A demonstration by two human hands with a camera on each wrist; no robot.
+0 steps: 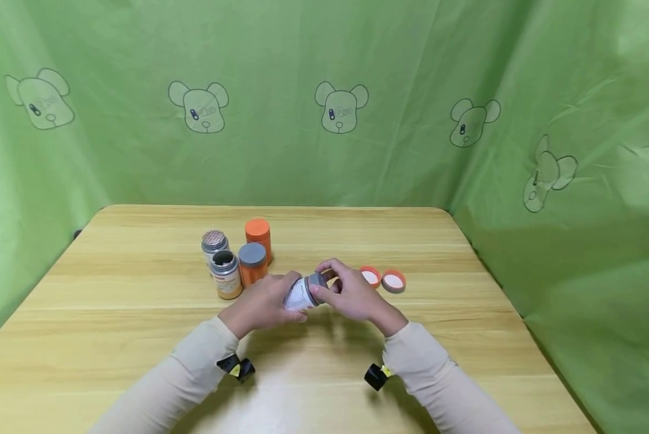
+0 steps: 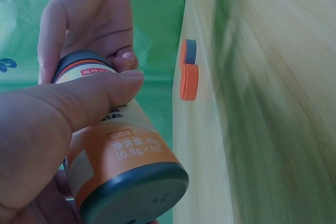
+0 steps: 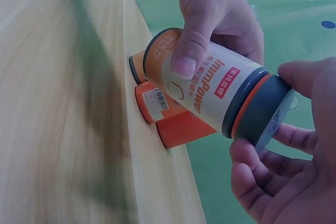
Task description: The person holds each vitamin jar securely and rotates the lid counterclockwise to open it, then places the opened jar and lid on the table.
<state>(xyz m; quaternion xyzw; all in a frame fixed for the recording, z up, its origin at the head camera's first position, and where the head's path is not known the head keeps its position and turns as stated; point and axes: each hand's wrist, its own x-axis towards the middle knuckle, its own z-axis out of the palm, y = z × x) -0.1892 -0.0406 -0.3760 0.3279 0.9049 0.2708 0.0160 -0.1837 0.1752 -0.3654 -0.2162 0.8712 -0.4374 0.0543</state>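
Note:
My left hand (image 1: pixel 264 304) grips a supplement bottle (image 3: pixel 210 85) round its body, thumb across the white and orange label. The bottle is held tilted above the table, its grey base (image 2: pixel 139 195) toward the left wrist camera. The fingers and thumb of my right hand (image 1: pixel 357 295) pinch its grey screw cap (image 3: pixel 268 114) at the rim. Between cap and bottle neck runs an orange ring (image 3: pixel 248 103). Beyond the right hand, an orange-rimmed cap (image 1: pixel 370 276) and a grey-rimmed cap (image 1: pixel 394 281) lie side by side, white insides up.
Left of the hands stand an uncapped bottle (image 1: pixel 228 284) with a dark mouth, a bottle with a foil-like top (image 1: pixel 214 240), an orange bottle with a grey lid (image 1: pixel 253 265) and another with an orange lid (image 1: pixel 258 232). Green curtains (image 1: pixel 281 163) border the wooden table (image 1: pixel 112 337).

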